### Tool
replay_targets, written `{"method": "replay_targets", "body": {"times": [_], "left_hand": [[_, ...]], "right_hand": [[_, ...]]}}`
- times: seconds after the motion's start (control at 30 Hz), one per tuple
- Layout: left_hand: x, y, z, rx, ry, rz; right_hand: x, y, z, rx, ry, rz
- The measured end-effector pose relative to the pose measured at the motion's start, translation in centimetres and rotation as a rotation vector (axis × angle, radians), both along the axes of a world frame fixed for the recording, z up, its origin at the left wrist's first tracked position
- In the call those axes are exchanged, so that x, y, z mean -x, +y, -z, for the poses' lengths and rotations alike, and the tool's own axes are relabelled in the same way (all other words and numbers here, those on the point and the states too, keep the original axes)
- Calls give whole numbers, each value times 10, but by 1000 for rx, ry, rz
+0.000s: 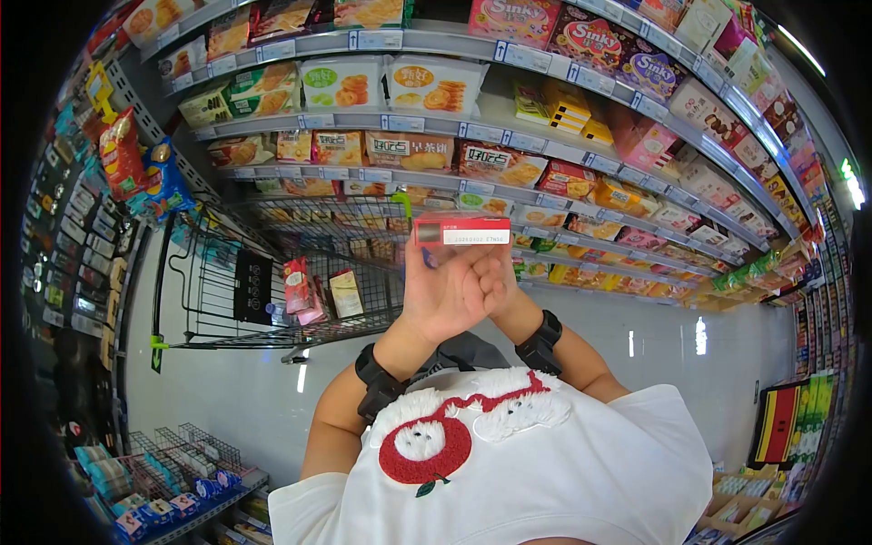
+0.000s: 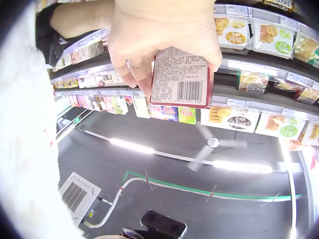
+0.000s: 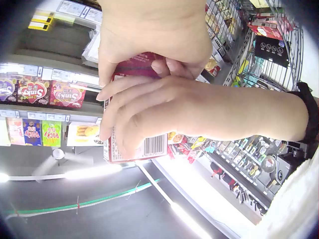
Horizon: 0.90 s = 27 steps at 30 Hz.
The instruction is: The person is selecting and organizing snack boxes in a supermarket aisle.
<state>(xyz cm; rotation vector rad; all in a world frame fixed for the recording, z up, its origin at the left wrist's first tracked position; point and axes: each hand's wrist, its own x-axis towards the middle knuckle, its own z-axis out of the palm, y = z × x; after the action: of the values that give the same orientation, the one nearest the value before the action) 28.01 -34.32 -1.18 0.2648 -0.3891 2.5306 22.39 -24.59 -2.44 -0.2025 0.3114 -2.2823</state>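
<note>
Left wrist view shows thumb and fingers of the left hand (image 2: 164, 30) bent around a red box (image 2: 180, 82), gripping opposite edges, its printed label and barcode exposed. Right wrist view has that hand's fingers crossing the label; behind them, the right hand (image 3: 159, 30) curls close to the box, but the overlap hides whether it grips. Held up in front of the chest, the box lies before shelves (image 1: 409, 123) of biscuits, Sinky boxes (image 1: 595, 38) higher up. Black wristbands (image 1: 540, 343) circle both wrists. Left of the arms, a wire trolley (image 1: 252, 300) blocks part of the lower shelves, carrying red packets (image 1: 298, 286) and a cream box (image 1: 346, 293). Beyond it hang a red bag (image 1: 122, 154) and a blue bag (image 1: 165, 182).
</note>
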Motion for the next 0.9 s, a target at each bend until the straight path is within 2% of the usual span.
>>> {"method": "replay_targets", "body": {"times": [0.07,0.17,0.37,0.47,0.67,0.77,0.9], "left_hand": [[0,0,0,22,22,-3],[-3,2,-8,48,28,-17],[-9,1,-16,56,-41,-21],[-10,0,-12,54,-33,-23],[-15,-3,-13,62,-38,-52],[-16,-4,-16,69,-51,-63],[-17,-5,-17,66,-44,-73]], "right_hand": [[-3,0,-2,-48,37,41],[-3,1,-4,20,14,-18],[-7,2,-6,-1,-39,-76],[-7,0,-4,114,-87,-122],[-9,-5,-6,30,-81,-89],[-6,-6,-5,91,-91,-186],[-5,-8,-5,128,-140,-182]]}}
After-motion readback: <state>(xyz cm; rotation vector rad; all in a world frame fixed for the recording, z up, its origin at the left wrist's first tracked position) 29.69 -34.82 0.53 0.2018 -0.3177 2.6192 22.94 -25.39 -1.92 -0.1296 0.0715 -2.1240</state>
